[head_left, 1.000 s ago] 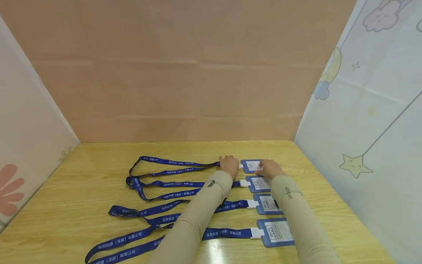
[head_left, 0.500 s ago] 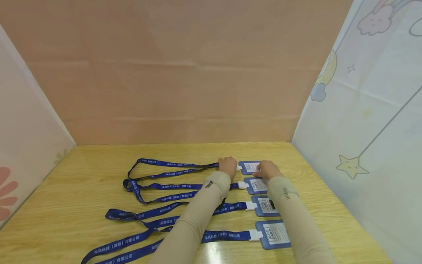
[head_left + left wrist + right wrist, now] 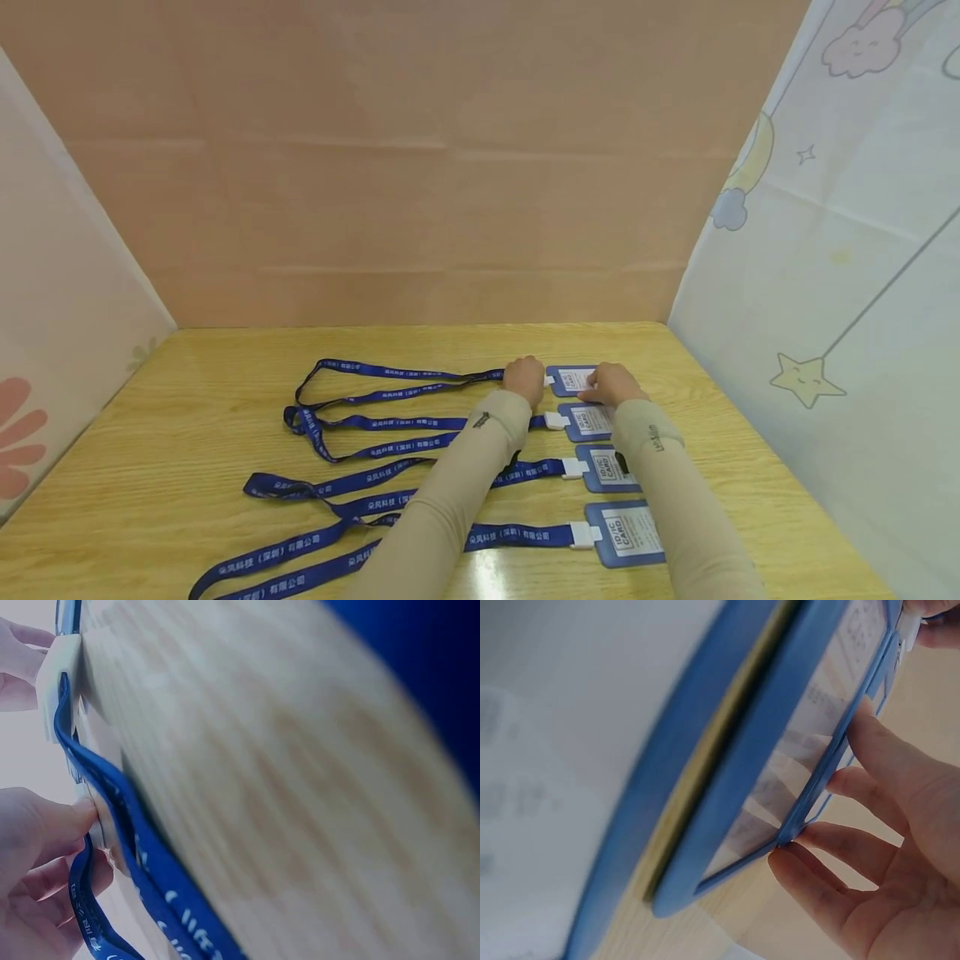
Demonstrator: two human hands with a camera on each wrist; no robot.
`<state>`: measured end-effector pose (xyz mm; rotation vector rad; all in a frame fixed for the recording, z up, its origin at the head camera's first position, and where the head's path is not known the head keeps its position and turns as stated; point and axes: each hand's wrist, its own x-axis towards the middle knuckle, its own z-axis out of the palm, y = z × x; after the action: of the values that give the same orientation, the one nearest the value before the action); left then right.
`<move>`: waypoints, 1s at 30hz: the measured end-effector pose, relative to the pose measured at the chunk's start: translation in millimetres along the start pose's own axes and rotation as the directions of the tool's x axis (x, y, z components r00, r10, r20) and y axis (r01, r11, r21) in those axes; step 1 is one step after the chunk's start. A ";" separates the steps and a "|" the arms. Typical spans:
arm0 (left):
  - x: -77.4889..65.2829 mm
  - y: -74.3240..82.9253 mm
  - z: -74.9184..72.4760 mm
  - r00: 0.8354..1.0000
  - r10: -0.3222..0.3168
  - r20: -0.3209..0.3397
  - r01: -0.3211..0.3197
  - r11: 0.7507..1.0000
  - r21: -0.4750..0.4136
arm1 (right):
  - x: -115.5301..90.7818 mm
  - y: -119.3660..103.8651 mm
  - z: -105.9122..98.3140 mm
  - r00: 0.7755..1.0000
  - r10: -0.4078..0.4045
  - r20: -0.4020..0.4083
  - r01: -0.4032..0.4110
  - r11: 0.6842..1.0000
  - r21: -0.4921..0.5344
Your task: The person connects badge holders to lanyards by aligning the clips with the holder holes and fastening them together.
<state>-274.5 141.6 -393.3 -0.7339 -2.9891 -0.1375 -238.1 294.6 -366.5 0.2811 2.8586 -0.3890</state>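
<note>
Four badge lanyards lie in rows, each a blue strap with a white clip and a blue ID card holder. At the farthest one, my left hand (image 3: 524,380) is over the strap (image 3: 408,372) near its clip. In the left wrist view, the thumb and fingers of that hand pinch the white clip (image 3: 91,817), with blue strap hanging past them. My right hand (image 3: 617,385) grips the farthest card holder (image 3: 567,380) by its right end. Thumb and fingertips meet its edges in the right wrist view, where the hand (image 3: 907,847) reaches in from the right.
Nearer to me lie the second card holder (image 3: 588,422), the third (image 3: 604,468) and the nearest (image 3: 628,535), partly under my right sleeve. Their straps (image 3: 420,500) spread left across the wooden table (image 3: 150,467). A brown backdrop (image 3: 450,208) rises behind.
Both hands stay at the farthest lanyard, and its card holder remains in place. My left hand's fingers look slightly more drawn in. The head view shifts a little.
</note>
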 end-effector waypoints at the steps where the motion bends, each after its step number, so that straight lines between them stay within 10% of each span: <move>1: 0.6 0.1 0.3 1.000 -0.002 0.001 0.002 1.000 -0.007 | 0.3 0.1 -0.3 1.000 0.000 0.002 0.000 1.000 0.001; 30: -0.5 3.4 1.5 1.000 -0.011 0.011 0.011 1.000 -0.004 | 2.0 -3.7 -2.4 1.000 -0.025 0.018 0.025 1.000 0.006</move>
<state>-272.5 144.5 -394.5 -0.7211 -3.0048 -0.1412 -241.3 292.1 -363.8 0.2417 2.8461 -0.4023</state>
